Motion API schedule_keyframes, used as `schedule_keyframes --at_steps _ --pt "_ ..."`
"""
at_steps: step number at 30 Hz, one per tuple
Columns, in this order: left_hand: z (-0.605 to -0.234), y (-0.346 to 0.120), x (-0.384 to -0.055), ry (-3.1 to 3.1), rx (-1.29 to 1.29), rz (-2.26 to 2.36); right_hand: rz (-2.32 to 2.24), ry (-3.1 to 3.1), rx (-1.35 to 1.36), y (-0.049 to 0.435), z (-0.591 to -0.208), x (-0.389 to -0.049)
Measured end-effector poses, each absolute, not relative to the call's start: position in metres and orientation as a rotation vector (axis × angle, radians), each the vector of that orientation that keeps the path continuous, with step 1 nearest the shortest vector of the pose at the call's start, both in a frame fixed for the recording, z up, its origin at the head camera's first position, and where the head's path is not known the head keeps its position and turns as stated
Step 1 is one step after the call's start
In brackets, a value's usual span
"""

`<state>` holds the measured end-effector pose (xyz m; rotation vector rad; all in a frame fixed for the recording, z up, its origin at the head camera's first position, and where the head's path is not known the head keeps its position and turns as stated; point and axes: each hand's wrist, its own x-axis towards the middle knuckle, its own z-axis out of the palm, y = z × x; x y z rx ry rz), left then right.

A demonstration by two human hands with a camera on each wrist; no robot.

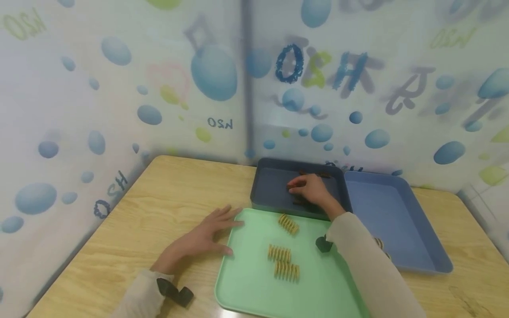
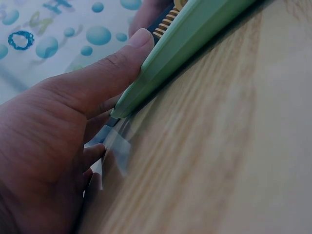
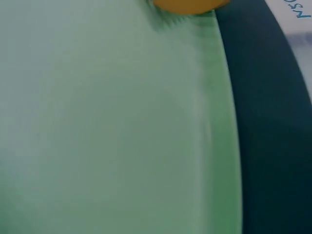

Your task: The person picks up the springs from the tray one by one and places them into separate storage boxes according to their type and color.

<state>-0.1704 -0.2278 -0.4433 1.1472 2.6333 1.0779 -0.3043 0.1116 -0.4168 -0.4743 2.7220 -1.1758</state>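
Below mirrored "H2O" lettering [image 1: 318, 69], the right hand [image 1: 312, 189] pinches a brown piece [image 1: 289, 187], the left hand [image 1: 207, 234] spread against a green tray [image 1: 254, 291].

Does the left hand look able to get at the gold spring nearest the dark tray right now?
Probably yes: the left hand is at the left edge of the green tray, and only bare tray shows between it and the gold spring. The right hand is farther back, over the dark tray.

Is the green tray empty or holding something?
Holding something: at least three gold springs lie on the green tray in the head view. The right sleeve covers part of it.
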Motion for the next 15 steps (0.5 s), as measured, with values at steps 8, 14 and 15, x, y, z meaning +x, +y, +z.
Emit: schedule_keyframes --at_steps 8,14,15 --pt "-0.4411 -0.2266 -0.1708 2.634 1.13 1.069 -1.189 2.768 -0.463 0.1068 -0.4223 -0.3068" --pt "-0.4414 -0.2277 -0.1706 2.634 1.132 1.071 -1.209 2.77 -0.451 0.1068 -0.4219 -0.3082" --pt "-0.4414 -0.2278 -0.1706 2.632 1.131 1.072 -1.211 2.778 -0.452 0.1071 -0.4218 -0.3081"
